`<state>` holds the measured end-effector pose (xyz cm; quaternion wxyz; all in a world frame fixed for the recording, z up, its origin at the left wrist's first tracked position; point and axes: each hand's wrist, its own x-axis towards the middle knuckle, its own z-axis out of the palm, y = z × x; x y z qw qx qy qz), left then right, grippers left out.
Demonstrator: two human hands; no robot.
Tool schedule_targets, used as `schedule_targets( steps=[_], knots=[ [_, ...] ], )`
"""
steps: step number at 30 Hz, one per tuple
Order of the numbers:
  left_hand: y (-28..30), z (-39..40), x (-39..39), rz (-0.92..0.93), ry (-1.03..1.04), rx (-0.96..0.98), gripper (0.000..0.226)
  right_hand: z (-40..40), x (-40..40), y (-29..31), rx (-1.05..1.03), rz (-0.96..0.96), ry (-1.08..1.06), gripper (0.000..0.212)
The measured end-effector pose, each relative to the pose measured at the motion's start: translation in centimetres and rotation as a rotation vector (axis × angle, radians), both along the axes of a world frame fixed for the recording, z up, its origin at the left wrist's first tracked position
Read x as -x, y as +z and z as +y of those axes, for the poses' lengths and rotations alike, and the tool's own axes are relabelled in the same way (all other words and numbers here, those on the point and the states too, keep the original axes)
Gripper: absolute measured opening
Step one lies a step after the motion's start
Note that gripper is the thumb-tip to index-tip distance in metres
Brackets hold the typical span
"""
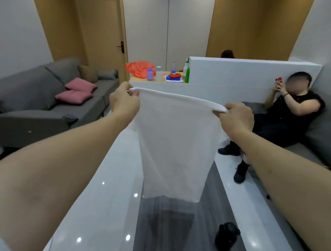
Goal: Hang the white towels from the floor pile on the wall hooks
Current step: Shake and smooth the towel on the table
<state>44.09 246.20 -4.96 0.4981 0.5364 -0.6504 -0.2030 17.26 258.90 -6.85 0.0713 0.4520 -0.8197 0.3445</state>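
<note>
A white towel [175,147] hangs stretched flat in front of me, its top edge level at arm's length and its lower edge free above the floor. My left hand [123,100] pinches the towel's top left corner. My right hand [236,118] grips the top right corner. Both arms reach forward. No wall hooks and no floor pile show in this view.
A grey sofa [41,96] with pink cushions stands at the left. A person [290,110] sits on a grey bench at the right, holding a phone. A white partition [247,76] and a small table with bottles [157,77] lie ahead. A black object [226,236] rests on the glossy floor.
</note>
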Motion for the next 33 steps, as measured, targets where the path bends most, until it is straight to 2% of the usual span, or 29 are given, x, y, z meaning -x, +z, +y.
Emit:
schedule_targets(
  steps=[5, 9, 12, 18, 23, 26, 29, 33],
  knots=[
    [-2.1, 3.8, -0.5, 0.048, 0.015, -0.037, 0.013, 4.5, -0.1, -2.0, -0.037, 0.006, 0.091, 0.037],
    [-7.6, 7.4, -2.0, 0.061, 0.041, -0.165, 0.015, 8.1, -1.5, -7.3, -0.13, -0.062, 0.118, 0.023],
    [-13.2, 10.1, -4.1, -0.003, 0.043, -0.279, 0.015, 10.6, -3.1, -11.8, -0.296, -0.106, 0.172, 0.025],
    [-24.1, 15.7, -9.0, -0.102, -0.043, -0.639, 0.015, 15.7, -7.2, -20.3, -0.713, -0.269, 0.301, 0.034],
    [-32.5, 22.0, -14.1, -0.297, -0.2, -1.02, 0.008, 21.5, -11.0, -27.9, -0.993, -0.404, 0.321, 0.032],
    [-35.8, 25.0, -16.6, -0.439, -0.256, -1.164, 0.006, 25.0, -12.8, -31.5, -1.152, -0.424, 0.33, 0.034],
    [-37.2, 26.3, -17.8, -0.505, -0.312, -1.175, 0.011, 26.7, -14.3, -33.0, -1.202, -0.431, 0.321, 0.027],
    [-37.7, 25.7, -17.8, -0.544, -0.35, -1.083, 0.016, 26.7, -15.0, -33.7, -1.131, -0.422, 0.258, 0.033]
  ],
)
